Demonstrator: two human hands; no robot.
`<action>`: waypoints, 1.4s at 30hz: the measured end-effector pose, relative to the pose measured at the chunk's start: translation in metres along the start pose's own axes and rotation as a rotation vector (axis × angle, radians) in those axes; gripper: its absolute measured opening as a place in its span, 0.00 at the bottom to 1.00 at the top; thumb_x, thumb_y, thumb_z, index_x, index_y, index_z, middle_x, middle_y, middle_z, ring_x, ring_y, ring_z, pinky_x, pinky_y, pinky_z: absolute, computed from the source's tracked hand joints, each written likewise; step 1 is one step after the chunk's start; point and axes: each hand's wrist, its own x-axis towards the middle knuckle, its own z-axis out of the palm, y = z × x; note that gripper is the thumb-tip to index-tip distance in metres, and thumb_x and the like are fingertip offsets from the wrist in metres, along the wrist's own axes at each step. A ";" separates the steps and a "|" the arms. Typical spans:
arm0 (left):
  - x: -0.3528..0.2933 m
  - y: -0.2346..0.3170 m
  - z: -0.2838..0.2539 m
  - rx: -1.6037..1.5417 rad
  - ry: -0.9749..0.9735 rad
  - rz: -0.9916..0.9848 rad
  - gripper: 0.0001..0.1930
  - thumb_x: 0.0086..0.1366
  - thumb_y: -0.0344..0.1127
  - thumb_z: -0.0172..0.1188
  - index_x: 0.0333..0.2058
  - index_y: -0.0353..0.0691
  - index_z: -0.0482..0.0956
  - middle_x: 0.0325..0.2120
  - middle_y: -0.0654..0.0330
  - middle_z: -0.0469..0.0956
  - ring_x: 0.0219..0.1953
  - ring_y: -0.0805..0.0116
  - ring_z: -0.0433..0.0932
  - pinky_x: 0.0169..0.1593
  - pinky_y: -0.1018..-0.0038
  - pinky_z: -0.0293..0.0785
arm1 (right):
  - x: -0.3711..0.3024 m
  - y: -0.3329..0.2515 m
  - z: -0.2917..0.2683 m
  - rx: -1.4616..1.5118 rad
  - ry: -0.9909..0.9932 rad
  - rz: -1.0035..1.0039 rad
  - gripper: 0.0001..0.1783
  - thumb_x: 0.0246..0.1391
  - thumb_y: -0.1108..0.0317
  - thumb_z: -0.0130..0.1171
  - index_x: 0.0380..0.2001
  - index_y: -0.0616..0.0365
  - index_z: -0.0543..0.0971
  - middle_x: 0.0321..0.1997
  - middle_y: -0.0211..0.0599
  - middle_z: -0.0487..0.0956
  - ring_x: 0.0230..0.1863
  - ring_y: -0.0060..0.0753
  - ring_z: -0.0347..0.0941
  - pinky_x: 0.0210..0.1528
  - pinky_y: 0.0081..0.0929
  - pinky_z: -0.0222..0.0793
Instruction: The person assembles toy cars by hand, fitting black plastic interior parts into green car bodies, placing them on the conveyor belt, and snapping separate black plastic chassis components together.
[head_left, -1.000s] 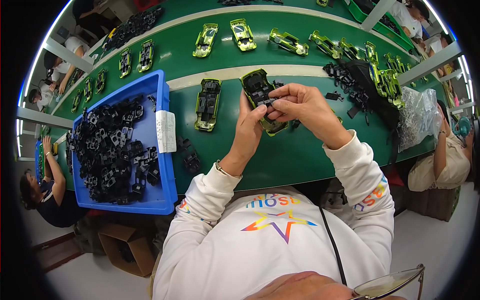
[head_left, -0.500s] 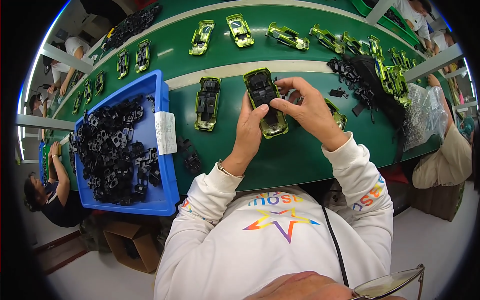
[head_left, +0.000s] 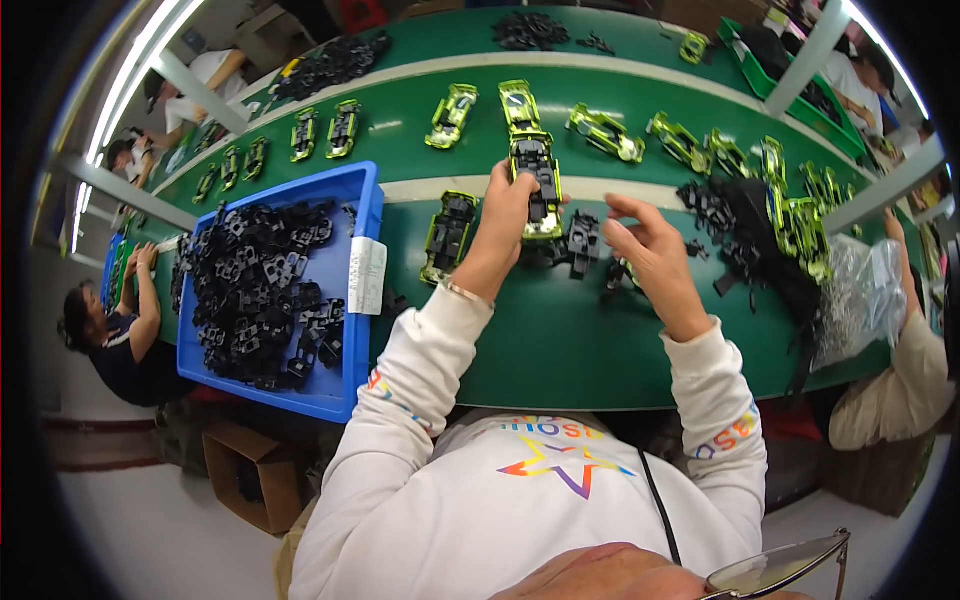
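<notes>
My left hand (head_left: 503,222) grips a bright green toy car body (head_left: 545,228) by its side, tilted away from me over the green table. A black plastic interior piece (head_left: 533,160) sits inside that body. My right hand (head_left: 652,255) is off it, fingers apart and slightly bent, with nothing visible in them. Between the hands a loose black plastic part (head_left: 582,243) lies on the table. Another dark part (head_left: 622,272) is partly hidden by my right fingers. Left of my left hand rests a second green car body (head_left: 450,237) with black inside.
A blue bin (head_left: 362,200) heaped with black plastic parts (head_left: 250,290) stands at left. Several green car bodies (head_left: 604,132) line the table's far strip. At right are loose black parts (head_left: 708,210), a black bag (head_left: 765,235) and a clear plastic bag (head_left: 860,295). Other people sit around.
My right hand has let go of the car body and drawn away to the right. My left hand has carried the body farther away. The view has shifted too.
</notes>
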 end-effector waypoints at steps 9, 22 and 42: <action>0.200 0.043 -0.160 0.375 0.538 0.227 0.16 0.53 0.31 0.56 0.38 0.24 0.76 0.30 0.52 0.79 0.29 0.66 0.76 0.32 0.68 0.72 | -0.003 0.015 -0.082 -0.064 0.050 0.121 0.15 0.62 0.63 0.59 0.46 0.61 0.81 0.33 0.24 0.77 0.34 0.16 0.72 0.39 0.17 0.69; 0.299 0.055 -0.264 1.281 0.539 -0.252 0.11 0.56 0.29 0.60 0.37 0.29 0.81 0.36 0.45 0.82 0.39 0.55 0.80 0.44 0.64 0.75 | 0.203 0.007 0.040 -0.541 -0.274 -0.222 0.18 0.54 0.58 0.63 0.41 0.63 0.83 0.47 0.48 0.79 0.43 0.44 0.76 0.46 0.36 0.72; 0.214 0.032 -0.150 1.650 0.146 0.263 0.46 0.59 0.64 0.59 0.64 0.32 0.62 0.59 0.42 0.70 0.59 0.47 0.72 0.58 0.58 0.70 | 0.093 -0.010 -0.070 -0.517 -0.173 -0.290 0.40 0.46 0.69 0.62 0.65 0.58 0.65 0.68 0.47 0.65 0.70 0.42 0.59 0.70 0.33 0.56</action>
